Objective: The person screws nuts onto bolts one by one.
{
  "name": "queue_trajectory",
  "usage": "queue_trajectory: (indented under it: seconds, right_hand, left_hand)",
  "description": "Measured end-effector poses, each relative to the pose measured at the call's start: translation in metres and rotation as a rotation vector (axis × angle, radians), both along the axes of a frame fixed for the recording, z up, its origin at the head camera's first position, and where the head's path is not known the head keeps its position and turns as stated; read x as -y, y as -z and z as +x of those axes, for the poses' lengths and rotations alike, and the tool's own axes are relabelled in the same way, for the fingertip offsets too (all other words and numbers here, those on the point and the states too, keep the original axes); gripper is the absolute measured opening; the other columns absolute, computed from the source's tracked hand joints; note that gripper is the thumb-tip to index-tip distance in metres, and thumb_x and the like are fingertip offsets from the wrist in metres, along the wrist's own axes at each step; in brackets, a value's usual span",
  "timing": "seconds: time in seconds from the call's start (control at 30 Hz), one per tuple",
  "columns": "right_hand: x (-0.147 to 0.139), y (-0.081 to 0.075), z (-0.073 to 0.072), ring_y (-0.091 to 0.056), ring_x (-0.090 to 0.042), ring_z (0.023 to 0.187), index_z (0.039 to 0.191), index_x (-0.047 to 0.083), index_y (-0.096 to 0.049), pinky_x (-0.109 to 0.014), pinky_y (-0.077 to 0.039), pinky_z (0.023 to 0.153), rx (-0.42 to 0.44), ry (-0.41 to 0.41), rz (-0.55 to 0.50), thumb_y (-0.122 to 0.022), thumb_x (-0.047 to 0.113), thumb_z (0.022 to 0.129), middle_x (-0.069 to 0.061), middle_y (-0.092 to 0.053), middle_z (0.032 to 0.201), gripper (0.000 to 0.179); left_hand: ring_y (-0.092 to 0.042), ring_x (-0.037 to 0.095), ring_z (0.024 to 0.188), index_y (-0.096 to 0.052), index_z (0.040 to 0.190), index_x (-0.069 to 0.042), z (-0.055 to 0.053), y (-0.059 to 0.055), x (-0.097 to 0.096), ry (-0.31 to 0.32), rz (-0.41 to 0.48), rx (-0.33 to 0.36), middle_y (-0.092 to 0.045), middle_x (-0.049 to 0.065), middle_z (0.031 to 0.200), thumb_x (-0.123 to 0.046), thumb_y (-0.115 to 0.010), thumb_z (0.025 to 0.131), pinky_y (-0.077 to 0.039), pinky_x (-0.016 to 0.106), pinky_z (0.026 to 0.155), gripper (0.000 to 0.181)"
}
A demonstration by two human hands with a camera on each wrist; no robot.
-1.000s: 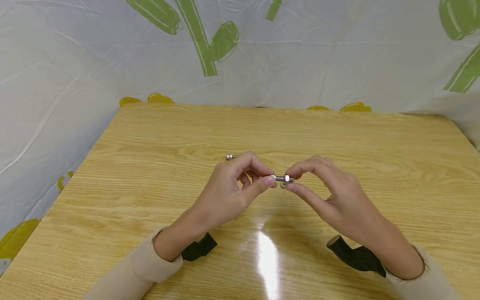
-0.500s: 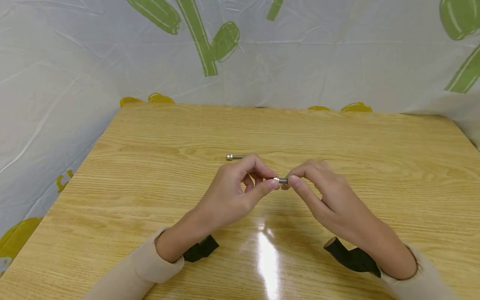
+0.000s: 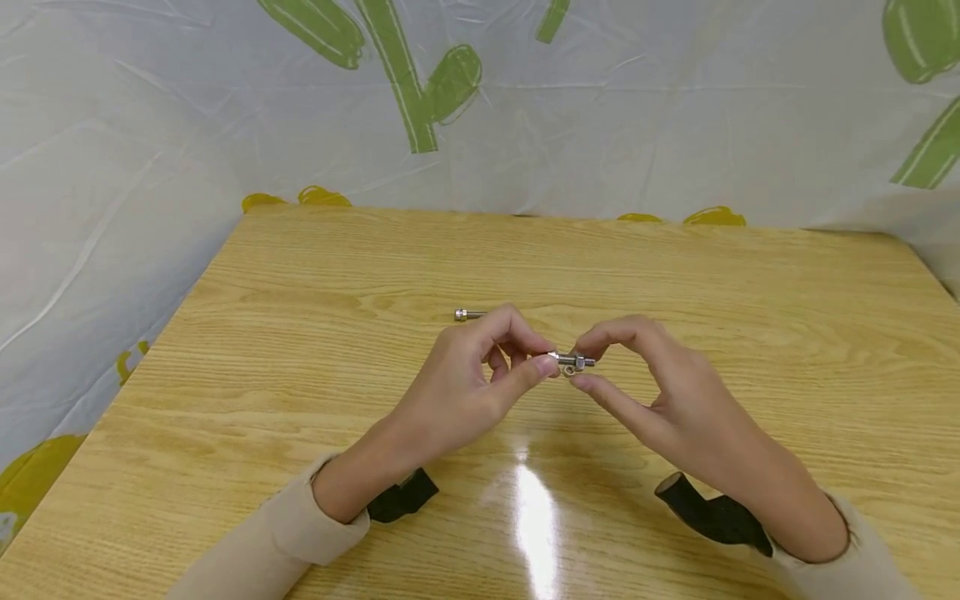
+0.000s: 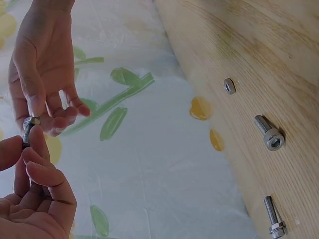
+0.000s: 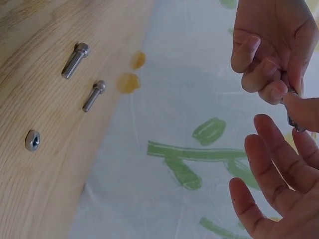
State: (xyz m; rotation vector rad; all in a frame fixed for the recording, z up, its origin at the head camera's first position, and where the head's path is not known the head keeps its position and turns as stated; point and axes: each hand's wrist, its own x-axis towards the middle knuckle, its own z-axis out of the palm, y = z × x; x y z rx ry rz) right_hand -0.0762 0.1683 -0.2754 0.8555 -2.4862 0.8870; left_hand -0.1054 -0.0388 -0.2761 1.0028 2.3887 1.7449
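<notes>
My left hand (image 3: 465, 375) pinches the head end of a small metal bolt (image 3: 566, 359) between thumb and index finger, holding it level above the table. A hex nut (image 3: 580, 362) sits on its thread, short of the tip. Around this nut close the thumb and index fingertips of my right hand (image 3: 667, 383); the left wrist view shows the right thumb right at the nut (image 4: 32, 120). In the right wrist view, the thumb covers part of the bolt, while the other right fingers (image 5: 271, 174) are spread.
On the wooden table (image 3: 337, 275) lie a loose nut (image 4: 229, 86), a socket-head bolt (image 4: 269, 133) and another bolt (image 4: 273, 217) with a nut near its head. My left hand partly hides these in the head view. A patterned cloth (image 3: 600, 125) hangs behind.
The right fingertips closed over the bolt's end half a second ago, then drew back and spread, so the nut and tip show again. The left hand has barely moved.
</notes>
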Motion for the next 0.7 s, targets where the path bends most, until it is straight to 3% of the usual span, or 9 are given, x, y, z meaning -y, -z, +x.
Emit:
queue_trajectory:
  seconds: [0.17,0.27,0.47,0.7]
  right_hand:
    - [-0.001,0.0018,-0.0024,-0.056,-0.003,0.087,0.105,0.009,-0.057,-0.01,-0.042,0.08,-0.064,-0.041,-0.01,-0.062,0.022,0.09,0.005,-0.061,0.097,0.02]
    - [-0.0011,0.0025,-0.0025,-0.055,-0.004,0.088,0.104,0.01,-0.058,-0.01,-0.042,0.081,-0.057,-0.05,-0.013,-0.063,0.018,0.089,0.005,-0.06,0.097,0.018]
    - [0.0002,0.0029,-0.0013,-0.052,-0.005,0.092,0.105,0.011,-0.057,-0.013,-0.04,0.081,-0.014,-0.07,-0.024,-0.065,0.009,0.087,0.008,-0.06,0.098,0.019]
    - [0.003,0.0019,0.0,-0.048,-0.004,0.088,0.094,0.017,-0.057,-0.019,-0.038,0.077,0.09,-0.049,-0.01,-0.053,0.004,0.093,0.014,-0.058,0.092,0.014]
  left_hand:
    - [-0.053,0.004,0.073,-0.061,0.091,-0.008,-0.0001,-0.0005,0.0009,0.005,0.006,0.006,-0.067,-0.002,0.085,-0.011,-0.064,0.088,-0.046,0.021,0.064,0.005]
    - [-0.053,0.004,0.073,-0.061,0.091,-0.008,-0.0002,-0.0006,0.0011,0.007,0.006,0.001,-0.067,-0.001,0.085,-0.011,-0.063,0.088,-0.047,0.021,0.064,0.005]
    - [-0.053,0.005,0.072,-0.061,0.09,-0.007,0.0,-0.0003,0.0005,0.016,0.013,-0.014,-0.068,0.0,0.084,-0.01,-0.064,0.088,-0.046,0.02,0.063,0.005]
    - [-0.051,0.004,0.072,-0.061,0.091,-0.007,0.0017,0.0007,-0.0014,0.019,-0.005,-0.018,-0.066,-0.001,0.082,-0.012,-0.064,0.088,-0.046,0.019,0.061,0.006]
